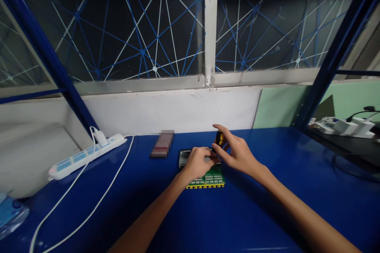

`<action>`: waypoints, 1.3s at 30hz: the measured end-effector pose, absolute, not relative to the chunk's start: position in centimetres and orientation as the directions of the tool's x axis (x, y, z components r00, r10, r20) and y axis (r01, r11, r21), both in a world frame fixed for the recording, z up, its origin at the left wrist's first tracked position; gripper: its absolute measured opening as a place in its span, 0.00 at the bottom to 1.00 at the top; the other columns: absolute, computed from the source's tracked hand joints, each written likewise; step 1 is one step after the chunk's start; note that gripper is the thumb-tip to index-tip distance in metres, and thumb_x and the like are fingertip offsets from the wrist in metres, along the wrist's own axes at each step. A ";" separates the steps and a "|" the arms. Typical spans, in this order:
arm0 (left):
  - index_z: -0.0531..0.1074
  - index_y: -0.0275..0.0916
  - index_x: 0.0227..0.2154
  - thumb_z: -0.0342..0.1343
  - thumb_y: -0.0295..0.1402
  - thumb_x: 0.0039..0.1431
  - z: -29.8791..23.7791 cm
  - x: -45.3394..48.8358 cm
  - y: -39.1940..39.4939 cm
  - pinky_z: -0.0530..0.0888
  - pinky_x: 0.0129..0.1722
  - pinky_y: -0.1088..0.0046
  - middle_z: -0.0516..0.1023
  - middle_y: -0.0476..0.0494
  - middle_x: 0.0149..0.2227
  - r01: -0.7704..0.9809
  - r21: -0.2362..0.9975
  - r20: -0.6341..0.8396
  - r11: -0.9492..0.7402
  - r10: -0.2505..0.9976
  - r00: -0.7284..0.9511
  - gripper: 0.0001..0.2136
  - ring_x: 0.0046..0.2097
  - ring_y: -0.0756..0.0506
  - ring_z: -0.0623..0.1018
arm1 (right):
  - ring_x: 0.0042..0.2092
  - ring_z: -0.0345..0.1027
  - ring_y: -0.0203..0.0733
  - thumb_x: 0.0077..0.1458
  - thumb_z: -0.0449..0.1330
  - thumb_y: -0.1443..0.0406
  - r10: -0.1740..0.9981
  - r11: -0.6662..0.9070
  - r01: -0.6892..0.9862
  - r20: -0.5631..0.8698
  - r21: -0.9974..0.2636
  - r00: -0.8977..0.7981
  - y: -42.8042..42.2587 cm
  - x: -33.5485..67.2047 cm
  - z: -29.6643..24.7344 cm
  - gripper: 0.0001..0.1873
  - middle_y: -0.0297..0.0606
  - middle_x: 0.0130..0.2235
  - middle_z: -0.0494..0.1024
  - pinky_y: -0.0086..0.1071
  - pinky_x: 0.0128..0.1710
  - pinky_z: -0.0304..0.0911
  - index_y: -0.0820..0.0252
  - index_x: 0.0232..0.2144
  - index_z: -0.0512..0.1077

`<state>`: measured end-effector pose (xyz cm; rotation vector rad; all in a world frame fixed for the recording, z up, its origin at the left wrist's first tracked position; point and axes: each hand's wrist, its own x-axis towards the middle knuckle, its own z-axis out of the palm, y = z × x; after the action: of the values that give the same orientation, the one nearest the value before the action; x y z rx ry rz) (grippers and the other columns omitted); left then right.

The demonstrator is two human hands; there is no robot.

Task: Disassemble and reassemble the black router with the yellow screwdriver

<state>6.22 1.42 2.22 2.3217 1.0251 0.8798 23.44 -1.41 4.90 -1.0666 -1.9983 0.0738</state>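
A green circuit board [209,179] with a yellow toothed strip along its near edge lies on the blue table. Behind it is a black open case or tray [183,158], partly covered by my hands. My left hand [198,162] rests over the board and case, its fingers bent together near the right side; what they pinch is hidden. In my right hand [234,152] is a screwdriver with a black and yellow handle [220,138], held upright between thumb and fingers, the index finger raised. The screwdriver's tip is hidden near my left fingertips.
A blurred-out flat rectangular object [162,144] lies left of the case. Farther left, a white power strip [86,157] trails a white cable [111,189] over the table. A plastic-wrapped blue item [13,213] sits at the left edge. White plugs [346,126] stand at the right.
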 end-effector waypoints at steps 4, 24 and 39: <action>0.81 0.43 0.32 0.59 0.28 0.55 2.3 6.2 1.2 0.73 0.40 0.72 0.82 0.49 0.35 0.469 0.617 0.385 -0.632 0.762 0.520 0.07 0.37 0.45 0.79 | 0.29 0.68 0.38 0.60 0.51 0.61 0.709 0.656 0.610 0.638 -0.443 -0.299 -1.8 23.4 4.8 0.31 0.37 0.34 0.75 0.32 0.30 0.64 0.57 0.64 0.50; 0.79 0.42 0.36 0.53 0.27 0.59 1.5 5.9 0.3 0.74 0.44 0.70 0.81 0.48 0.40 0.376 0.633 0.450 -0.676 0.717 0.532 0.10 0.42 0.45 0.79 | 0.30 0.70 0.39 0.61 0.50 0.62 0.680 0.669 0.623 0.673 -0.405 -0.292 -1.8 23.0 4.0 0.30 0.40 0.36 0.76 0.33 0.31 0.66 0.58 0.64 0.50; 0.78 0.41 0.26 0.60 0.28 0.53 1.4 5.7 0.7 0.73 0.41 0.71 0.80 0.49 0.32 0.466 0.583 0.475 -0.666 0.744 0.470 0.03 0.37 0.46 0.77 | 0.30 0.70 0.39 0.61 0.51 0.62 0.668 0.668 0.645 0.680 -0.370 -0.302 -1.9 22.9 3.7 0.31 0.40 0.36 0.75 0.34 0.31 0.66 0.56 0.65 0.49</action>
<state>5.69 0.74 1.36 2.3493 1.0167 1.0293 22.94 -1.86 3.67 -1.0162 -2.0149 0.0341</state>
